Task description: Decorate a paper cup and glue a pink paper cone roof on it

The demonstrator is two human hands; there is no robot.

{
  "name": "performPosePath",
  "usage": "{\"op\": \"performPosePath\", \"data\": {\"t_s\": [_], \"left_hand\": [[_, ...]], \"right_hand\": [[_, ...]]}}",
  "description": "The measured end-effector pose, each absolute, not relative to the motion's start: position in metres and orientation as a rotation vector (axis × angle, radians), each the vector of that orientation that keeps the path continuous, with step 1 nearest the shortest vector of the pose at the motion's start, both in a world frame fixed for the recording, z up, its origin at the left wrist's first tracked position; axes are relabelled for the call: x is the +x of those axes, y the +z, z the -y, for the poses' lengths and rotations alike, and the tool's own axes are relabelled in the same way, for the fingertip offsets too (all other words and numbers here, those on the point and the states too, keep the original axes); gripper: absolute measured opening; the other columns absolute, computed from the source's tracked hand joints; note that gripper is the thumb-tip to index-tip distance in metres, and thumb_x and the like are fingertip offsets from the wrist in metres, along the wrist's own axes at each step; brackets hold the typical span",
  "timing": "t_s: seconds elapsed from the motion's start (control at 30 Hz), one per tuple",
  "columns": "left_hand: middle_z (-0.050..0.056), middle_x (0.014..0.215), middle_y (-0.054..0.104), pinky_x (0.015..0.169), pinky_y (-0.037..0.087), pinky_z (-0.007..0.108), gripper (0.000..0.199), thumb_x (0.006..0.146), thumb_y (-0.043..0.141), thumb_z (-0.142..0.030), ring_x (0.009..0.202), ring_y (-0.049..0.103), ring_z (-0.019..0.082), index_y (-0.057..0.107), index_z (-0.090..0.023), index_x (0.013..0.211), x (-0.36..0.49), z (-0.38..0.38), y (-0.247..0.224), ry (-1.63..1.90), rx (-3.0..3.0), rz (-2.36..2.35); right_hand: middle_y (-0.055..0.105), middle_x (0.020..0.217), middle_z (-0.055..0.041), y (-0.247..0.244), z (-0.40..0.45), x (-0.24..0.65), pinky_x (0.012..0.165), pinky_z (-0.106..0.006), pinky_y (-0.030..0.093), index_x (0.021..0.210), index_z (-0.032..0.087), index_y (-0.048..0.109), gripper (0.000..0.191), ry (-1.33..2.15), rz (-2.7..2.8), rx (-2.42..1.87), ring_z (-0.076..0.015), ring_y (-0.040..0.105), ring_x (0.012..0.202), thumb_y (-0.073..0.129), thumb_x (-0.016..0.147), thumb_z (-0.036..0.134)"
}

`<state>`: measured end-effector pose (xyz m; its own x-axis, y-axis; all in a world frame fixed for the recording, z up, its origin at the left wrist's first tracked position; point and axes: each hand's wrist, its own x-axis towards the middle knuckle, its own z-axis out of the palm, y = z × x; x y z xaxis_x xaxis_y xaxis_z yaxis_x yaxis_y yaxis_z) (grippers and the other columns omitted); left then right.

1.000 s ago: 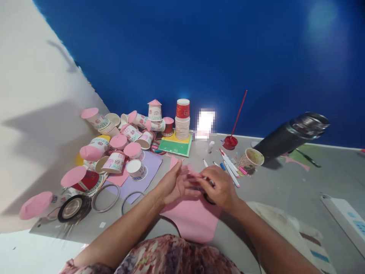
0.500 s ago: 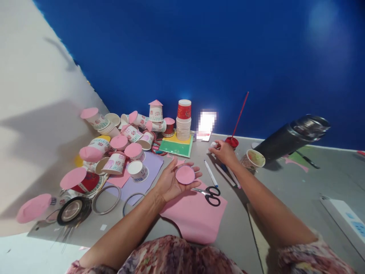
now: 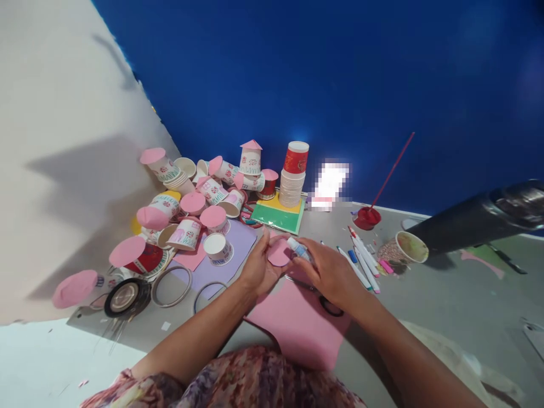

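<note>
A round pink paper piece (image 3: 279,253) rests in my left hand (image 3: 257,268), whose palm faces up with the thumb along the paper's edge. My right hand (image 3: 334,272) is closed around a small white glue bottle (image 3: 300,249), its tip by the right side of the pink circle. Below both hands lies a larger pink sheet (image 3: 297,326). Black-handled scissors (image 3: 331,306) are partly hidden under my right hand. A white cup (image 3: 218,249) stands left of my left hand on a purple sheet (image 3: 238,243).
Decorated paper cups (image 3: 185,233) with pink tops are heaped at the left, near tape rolls (image 3: 171,286). A cup stack (image 3: 293,175) stands at the back. Markers (image 3: 363,260), a red pot (image 3: 366,217), a patterned cup (image 3: 410,248) and a black flask (image 3: 480,215) are at the right.
My right hand has moved from the back of the table to my left hand, bringing the small bottle. The view has shifted, and the fingers of my left hand have drawn in around the paper.
</note>
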<state>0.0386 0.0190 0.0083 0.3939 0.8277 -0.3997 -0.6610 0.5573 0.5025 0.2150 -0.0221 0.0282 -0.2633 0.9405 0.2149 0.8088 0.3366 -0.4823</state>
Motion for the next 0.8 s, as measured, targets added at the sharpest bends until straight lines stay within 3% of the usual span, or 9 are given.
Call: {"op": "performPosePath", "data": {"t_s": [0.13, 0.33, 0.43, 0.63, 0.8], "left_hand": [[0.013, 0.111, 0.078, 0.079, 0.062, 0.037, 0.047, 0.101, 0.055, -0.054, 0.093, 0.073, 0.024, 0.077, -0.013, 0.107, 0.042, -0.014, 0.008, 0.967, 0.372, -0.687], [0.013, 0.115, 0.077, 0.096, 0.058, 0.037, 0.052, 0.094, 0.063, -0.062, 0.115, 0.069, 0.028, 0.078, -0.014, 0.11, 0.05, -0.005, 0.003, 1.027, 0.493, -0.663], [0.012, 0.121, 0.076, 0.098, 0.056, 0.035, 0.057, 0.09, 0.067, -0.065, 0.12, 0.067, 0.028, 0.076, -0.016, 0.117, 0.05, -0.001, 0.001, 1.045, 0.586, -0.681], [0.012, 0.127, 0.072, 0.083, 0.061, 0.035, 0.068, 0.085, 0.068, -0.072, 0.108, 0.07, 0.028, 0.073, -0.019, 0.128, 0.047, 0.004, 0.002, 1.032, 0.74, -0.683], [0.008, 0.123, 0.074, 0.075, 0.06, 0.027, 0.059, 0.084, 0.076, -0.062, 0.085, 0.07, 0.018, 0.073, -0.023, 0.128, 0.048, 0.007, 0.006, 0.994, 0.641, -0.727]], "right_hand": [[0.081, 0.104, -0.0094, 0.02, 0.025, 0.207, 0.069, -0.033, 0.047, 0.127, 0.018, 0.062, 0.031, 0.274, 2.187, -1.614, -0.0264, 0.076, 0.087, 0.053, 0.104, 0.037], [0.081, 0.104, -0.0093, 0.015, 0.026, 0.199, 0.064, -0.032, 0.04, 0.12, 0.019, 0.064, 0.025, 0.111, 2.234, -1.639, -0.0263, 0.076, 0.087, 0.052, 0.105, 0.035], [0.081, 0.098, -0.0091, 0.015, 0.028, 0.195, 0.063, -0.033, 0.037, 0.117, 0.019, 0.065, 0.025, 0.014, 2.231, -1.653, -0.0257, 0.076, 0.085, 0.05, 0.106, 0.035], [0.081, 0.085, -0.0084, 0.016, 0.03, 0.192, 0.059, -0.033, 0.033, 0.114, 0.021, 0.066, 0.026, -0.102, 2.175, -1.704, -0.0239, 0.076, 0.078, 0.046, 0.107, 0.035], [0.081, 0.083, -0.0074, 0.019, 0.031, 0.19, 0.056, -0.033, 0.03, 0.11, 0.021, 0.067, 0.027, -0.093, 2.141, -1.752, -0.0238, 0.075, 0.073, 0.045, 0.108, 0.038]]}}
